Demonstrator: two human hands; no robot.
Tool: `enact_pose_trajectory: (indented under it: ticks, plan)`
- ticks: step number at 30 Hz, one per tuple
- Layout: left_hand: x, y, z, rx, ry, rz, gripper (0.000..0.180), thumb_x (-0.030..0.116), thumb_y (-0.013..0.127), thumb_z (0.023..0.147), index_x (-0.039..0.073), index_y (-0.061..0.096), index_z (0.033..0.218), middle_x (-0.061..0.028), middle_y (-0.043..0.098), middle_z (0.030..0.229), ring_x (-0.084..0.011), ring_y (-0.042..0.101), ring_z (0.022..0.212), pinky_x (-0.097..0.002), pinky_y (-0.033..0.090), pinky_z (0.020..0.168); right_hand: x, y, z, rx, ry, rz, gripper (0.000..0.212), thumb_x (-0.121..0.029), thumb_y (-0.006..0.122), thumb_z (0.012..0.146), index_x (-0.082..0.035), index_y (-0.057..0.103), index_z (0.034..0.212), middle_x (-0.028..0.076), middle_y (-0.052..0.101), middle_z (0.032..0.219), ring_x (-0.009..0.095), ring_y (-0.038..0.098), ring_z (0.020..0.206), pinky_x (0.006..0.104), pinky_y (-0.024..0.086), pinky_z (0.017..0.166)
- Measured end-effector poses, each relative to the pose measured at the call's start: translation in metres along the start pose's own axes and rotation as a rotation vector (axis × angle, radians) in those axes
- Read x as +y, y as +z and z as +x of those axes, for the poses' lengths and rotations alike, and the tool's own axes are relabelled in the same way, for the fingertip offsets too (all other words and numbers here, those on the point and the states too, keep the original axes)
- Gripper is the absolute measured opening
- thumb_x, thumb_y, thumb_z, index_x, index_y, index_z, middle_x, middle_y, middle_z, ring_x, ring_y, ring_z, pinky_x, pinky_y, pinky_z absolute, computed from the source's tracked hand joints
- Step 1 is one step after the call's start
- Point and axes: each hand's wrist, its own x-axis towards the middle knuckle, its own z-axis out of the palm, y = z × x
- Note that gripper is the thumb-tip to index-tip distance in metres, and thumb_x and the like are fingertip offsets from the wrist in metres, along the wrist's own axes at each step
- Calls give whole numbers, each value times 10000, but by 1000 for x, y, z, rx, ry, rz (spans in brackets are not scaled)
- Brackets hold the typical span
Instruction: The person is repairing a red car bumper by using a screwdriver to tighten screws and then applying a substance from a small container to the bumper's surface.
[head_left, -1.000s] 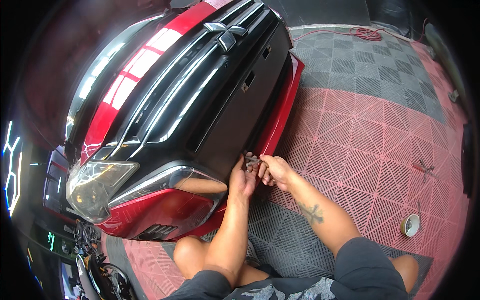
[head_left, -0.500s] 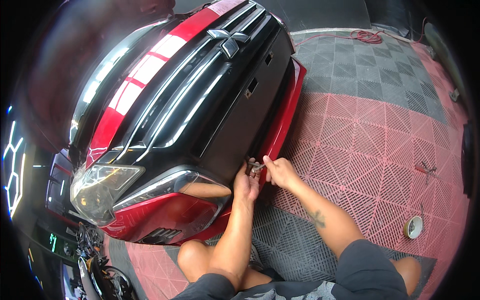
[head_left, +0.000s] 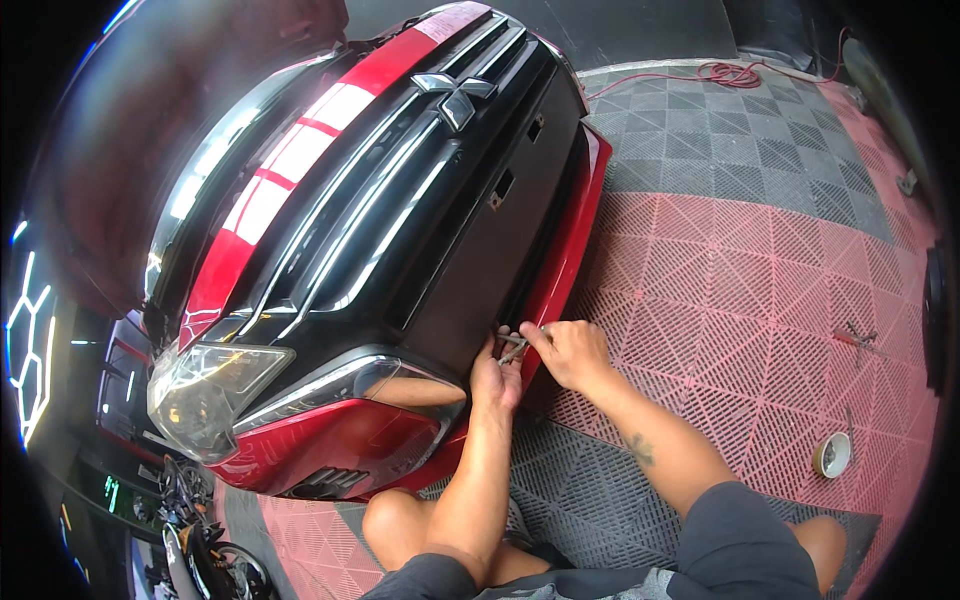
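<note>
A car front [head_left: 420, 280] with a red bumper [head_left: 548, 285], black grille and chrome strips stands before me. At the bumper's lower corner, my left hand [head_left: 495, 378] is palm up, its fingers curled round a small grey metal piece [head_left: 513, 346] with thin arms. Its exact kind is too small to make out. My right hand [head_left: 577, 355] is closed beside it, with the thumb against the end of the metal piece. Some fingers of both hands are hidden. Left of my wrists is the clear fog lamp cover [head_left: 415, 382], below the headlight [head_left: 205, 395].
A small round tin [head_left: 831, 455] sits on the red and grey floor tiles [head_left: 690, 270] at right, with some loose tools [head_left: 855, 335] farther off. A red hose [head_left: 730, 74] lies coiled at the back. Motorcycles [head_left: 205, 550] stand at lower left.
My right hand has shifted slightly right and down, turning so its back faces up more. The metal piece has changed angle between my hands. The view has moved a little.
</note>
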Motion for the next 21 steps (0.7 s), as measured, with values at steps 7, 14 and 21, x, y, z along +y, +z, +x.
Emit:
enact_pose_trajectory:
  ticks: [7,14,21]
  plan:
    - [-8,8,-2,1,-34,-18,230,271,577,1141,83,646,1253,-96,696,1179,-262,685,1082,-429,595,980,2,19,-2,4,59,-229,574,-454,529,1110,-55,726,746,138,694,647,318,649,551,466,567,593]
    - [-1,9,-8,53,-8,48,230,271,560,1146,76,652,1226,-78,700,1185,-244,692,1089,-401,607,911,8,-9,1,-28,134,-156,753,-730,512,1033,-67,770,789,144,676,616,386,733,690,515,588,748]
    - [-4,19,-15,45,-26,56,246,290,559,1145,74,653,1217,-70,706,1154,-240,691,1085,-419,618,938,7,23,1,-140,204,230,675,-501,428,1122,-47,779,768,165,678,612,371,725,652,532,598,738]
